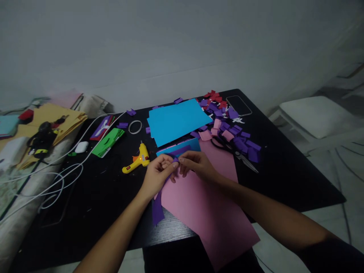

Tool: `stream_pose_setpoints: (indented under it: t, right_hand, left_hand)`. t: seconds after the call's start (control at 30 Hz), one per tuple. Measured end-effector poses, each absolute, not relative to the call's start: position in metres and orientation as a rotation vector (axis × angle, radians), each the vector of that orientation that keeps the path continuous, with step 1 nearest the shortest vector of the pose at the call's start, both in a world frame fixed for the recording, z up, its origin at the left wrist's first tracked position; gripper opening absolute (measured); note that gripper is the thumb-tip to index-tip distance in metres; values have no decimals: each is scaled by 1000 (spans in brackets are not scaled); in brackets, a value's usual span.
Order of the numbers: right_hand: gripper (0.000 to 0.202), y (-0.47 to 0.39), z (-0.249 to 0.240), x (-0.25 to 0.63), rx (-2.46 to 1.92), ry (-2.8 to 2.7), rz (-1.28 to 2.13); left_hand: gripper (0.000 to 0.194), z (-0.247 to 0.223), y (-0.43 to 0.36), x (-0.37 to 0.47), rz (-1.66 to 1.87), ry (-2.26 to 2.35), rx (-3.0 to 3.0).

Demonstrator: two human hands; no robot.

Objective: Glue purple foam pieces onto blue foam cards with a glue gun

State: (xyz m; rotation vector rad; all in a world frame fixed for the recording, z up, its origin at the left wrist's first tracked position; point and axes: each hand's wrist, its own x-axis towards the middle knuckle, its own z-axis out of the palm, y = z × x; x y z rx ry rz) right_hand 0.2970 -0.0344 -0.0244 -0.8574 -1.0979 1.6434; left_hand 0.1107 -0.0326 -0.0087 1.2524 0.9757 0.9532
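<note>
My left hand [159, 169] pinches a small folded piece of purple paper [176, 160] between thumb and fingers. Close against it, my right hand [196, 163] has its thumb and fingertips curled together at the paper's right side; whether they grip it too is hard to see. Below my left hand a longer purple paper strip [158, 211] slants down toward the table's front edge. Both hands are over a large pink sheet [210, 216], which hangs past that edge. Just behind my fingers lies a blue folded paper [194, 145] with purple on it.
A yellow glue gun [138, 160] lies left of my hands. Blue sheets [178, 120] are behind them. Black-handled scissors [237, 153] rest at the right among purple, pink and red paper bits. A tape ring [135, 127], green paper [108, 142] and white cables [61, 180] are at the left.
</note>
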Motion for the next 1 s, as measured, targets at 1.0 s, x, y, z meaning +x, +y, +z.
stream_pose_setpoints:
  t: [1.0]
  right_hand:
    - [31, -36, -20, 299, -939, -1196, 1472]
  left_hand:
    - [41, -4, -35, 108, 940, 999, 1150]
